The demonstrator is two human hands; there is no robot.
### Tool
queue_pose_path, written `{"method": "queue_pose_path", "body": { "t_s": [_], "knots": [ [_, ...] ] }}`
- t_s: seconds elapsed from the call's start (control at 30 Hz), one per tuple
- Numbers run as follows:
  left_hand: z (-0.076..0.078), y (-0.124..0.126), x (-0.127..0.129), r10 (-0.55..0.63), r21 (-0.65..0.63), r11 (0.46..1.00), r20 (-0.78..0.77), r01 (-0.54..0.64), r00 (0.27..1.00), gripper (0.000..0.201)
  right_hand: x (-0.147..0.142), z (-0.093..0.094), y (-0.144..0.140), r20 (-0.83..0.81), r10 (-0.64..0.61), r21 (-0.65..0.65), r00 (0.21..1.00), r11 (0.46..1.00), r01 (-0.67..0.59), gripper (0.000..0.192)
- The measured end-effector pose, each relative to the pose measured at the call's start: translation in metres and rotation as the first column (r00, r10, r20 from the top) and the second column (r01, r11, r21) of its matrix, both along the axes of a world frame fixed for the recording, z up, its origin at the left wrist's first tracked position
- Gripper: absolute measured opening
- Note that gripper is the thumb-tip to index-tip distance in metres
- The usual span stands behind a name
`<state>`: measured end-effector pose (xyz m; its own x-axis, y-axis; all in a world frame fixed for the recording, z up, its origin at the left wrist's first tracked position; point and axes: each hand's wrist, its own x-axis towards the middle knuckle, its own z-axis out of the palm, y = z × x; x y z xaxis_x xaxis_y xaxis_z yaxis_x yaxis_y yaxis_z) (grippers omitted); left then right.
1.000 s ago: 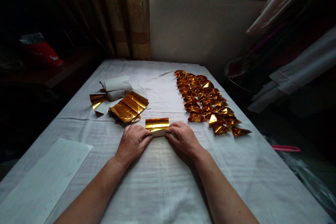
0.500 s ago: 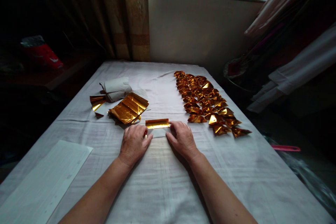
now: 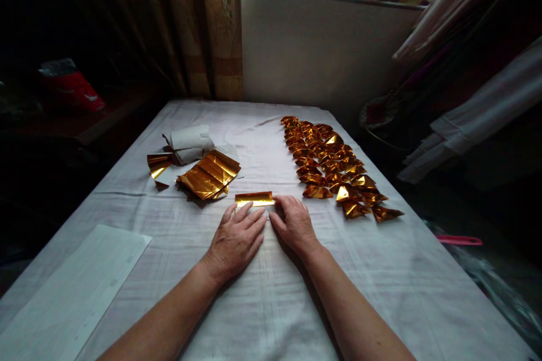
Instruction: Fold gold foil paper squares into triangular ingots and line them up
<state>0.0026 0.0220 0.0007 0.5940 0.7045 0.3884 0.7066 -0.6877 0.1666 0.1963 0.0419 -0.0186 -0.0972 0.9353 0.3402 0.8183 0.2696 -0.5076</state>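
White cloth [image 3: 271, 299] covers the table under a dim window. At far left lies a pale sheet [image 3: 71, 293], then a white roll [image 3: 188, 144] beside a fanned gold stack [image 3: 209, 175]. Mid-table, the gold strip [image 3: 254, 199] (a narrow, shiny folded band) lies flat. The left hand [image 3: 237, 240] rests palm down, fingers spread, tips at the strip; the right hand [image 3: 294, 224] presses its right end, fingers together. Folded gold pieces [image 3: 334, 166] run in rows at right.
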Motion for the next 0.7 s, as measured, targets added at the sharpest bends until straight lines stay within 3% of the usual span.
{"method": "queue_pose_path", "body": {
  "t_s": [0.17, 0.7],
  "knots": [
    [0.0, -0.004, 0.002, 0.007, -0.063, 0.998, -0.011, -0.007, 1.0, 0.037, 0.0, 0.002, 0.0, -0.012, 0.001, -0.016, 1.0, 1.0, -0.001, 0.031],
    [-0.002, -0.019, -0.031, 0.109, -0.01, 0.994, 0.009, -0.109, 0.994, 0.032, 0.002, 0.002, -0.001, -0.017, 0.0, 0.036, 1.0, 0.999, 0.0, 0.027]
  ]
}}
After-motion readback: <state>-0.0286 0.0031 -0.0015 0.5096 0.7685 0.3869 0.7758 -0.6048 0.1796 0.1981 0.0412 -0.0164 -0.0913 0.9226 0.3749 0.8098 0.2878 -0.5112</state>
